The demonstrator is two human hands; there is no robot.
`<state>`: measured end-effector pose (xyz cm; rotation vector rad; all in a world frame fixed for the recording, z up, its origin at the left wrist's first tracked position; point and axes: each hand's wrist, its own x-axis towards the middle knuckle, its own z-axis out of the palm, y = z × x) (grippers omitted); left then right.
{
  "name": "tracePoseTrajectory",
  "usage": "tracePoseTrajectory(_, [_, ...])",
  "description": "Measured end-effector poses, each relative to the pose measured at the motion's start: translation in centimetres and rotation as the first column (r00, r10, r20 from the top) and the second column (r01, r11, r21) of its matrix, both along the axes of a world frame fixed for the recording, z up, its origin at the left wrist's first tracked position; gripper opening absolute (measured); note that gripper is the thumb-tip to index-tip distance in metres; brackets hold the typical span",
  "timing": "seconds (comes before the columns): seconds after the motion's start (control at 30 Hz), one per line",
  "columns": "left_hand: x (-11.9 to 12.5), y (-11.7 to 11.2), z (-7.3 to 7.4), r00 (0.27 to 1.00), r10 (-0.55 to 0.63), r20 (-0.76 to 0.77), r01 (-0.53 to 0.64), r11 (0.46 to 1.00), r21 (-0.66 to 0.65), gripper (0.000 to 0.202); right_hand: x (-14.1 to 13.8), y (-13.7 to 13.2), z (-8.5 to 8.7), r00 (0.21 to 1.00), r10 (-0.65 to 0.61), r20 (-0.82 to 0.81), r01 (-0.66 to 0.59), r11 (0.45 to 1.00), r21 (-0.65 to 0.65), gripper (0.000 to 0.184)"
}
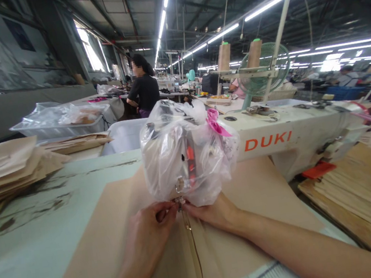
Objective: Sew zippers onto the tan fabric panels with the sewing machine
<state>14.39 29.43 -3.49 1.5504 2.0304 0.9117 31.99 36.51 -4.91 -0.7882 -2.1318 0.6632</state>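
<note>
A sewing machine [261, 132] marked DUKI stands before me, its head wrapped in a clear plastic bag [164, 160] tied with a pink strip [216, 123]. At the presser foot [180, 202] my left hand [146, 230] is closed, thumb and forefinger pinched together. From the other side my right hand [215, 213] reaches the same spot, its fingers drawn together and partly covered by the bag. Whatever the fingertips hold is too small to make out. Beige fabric [116, 233] lies flat under both hands, with a narrow metal guide strip [194, 254] running toward me.
Stacked beige pieces [5, 170] lie at the left, and more beige pieces [362, 177] at the right. A white bin [61, 127] holds plastic-wrapped goods. Thread cones [224, 56] and a green fan [266, 71] stand behind the machine. A person [144, 87] stands farther back.
</note>
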Motion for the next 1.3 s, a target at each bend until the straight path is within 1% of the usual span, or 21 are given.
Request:
tracePoseTrajectory(0.13, [-0.1,0.0,0.0,1.000,0.006,-0.012,-0.006,1.000,-0.018,0.041,-0.2,0.0,0.1,1.000,0.021,0.023,-0.021,1.000,-0.008,0.028])
tracePoseTrajectory(0.27, [0.0,0.1,-0.1,1.000,0.009,-0.001,-0.009,1.000,-0.014,0.043,-0.3,-0.2,0.4,0.998,0.013,0.055,-0.013,1.000,0.010,0.025])
tracePoseTrajectory(0.33, [0.1,0.0,-0.2,1.000,0.016,-0.019,-0.016,1.000,-0.009,0.043,-0.2,-0.2,0.4,0.998,0.006,0.065,-0.008,1.000,0.023,0.026])
tracePoseTrajectory(0.6, [0.6,-0.3,0.2,0.996,0.002,-0.084,-0.001,1.000,0.014,0.039,-0.4,0.0,-0.3,0.993,-0.048,0.104,0.040,0.996,0.082,0.028])
tracePoseTrajectory(0.77, [0.7,-0.3,0.3,0.997,-0.026,-0.073,0.026,1.000,0.005,0.036,-0.5,0.0,-0.4,0.984,-0.079,0.160,0.062,0.992,0.110,0.023])
tracePoseTrajectory(0.9, [0.5,-0.3,0.2,0.996,-0.018,-0.087,0.018,1.000,-0.004,0.035,-0.5,-0.1,-0.3,0.983,-0.101,0.153,0.079,0.987,0.140,0.021])
tracePoseTrajectory(1.03, [0.4,-0.3,0.1,0.994,-0.041,-0.098,0.042,0.999,0.008,0.033,-0.7,-0.1,-0.3,0.984,-0.102,0.144,0.081,0.987,0.140,0.022])
tracePoseTrajectory(1.2, [0.6,-0.5,0.4,0.988,-0.060,-0.144,0.059,0.998,-0.009,0.030,-0.7,0.1,-0.6,0.993,-0.066,0.095,0.050,0.986,0.159,0.031])
tracePoseTrajectory(1.3, [0.7,-0.5,0.6,0.987,-0.066,-0.148,0.067,0.998,0.001,0.031,-0.8,0.1,-0.9,0.993,-0.063,0.095,0.046,0.983,0.175,0.032])
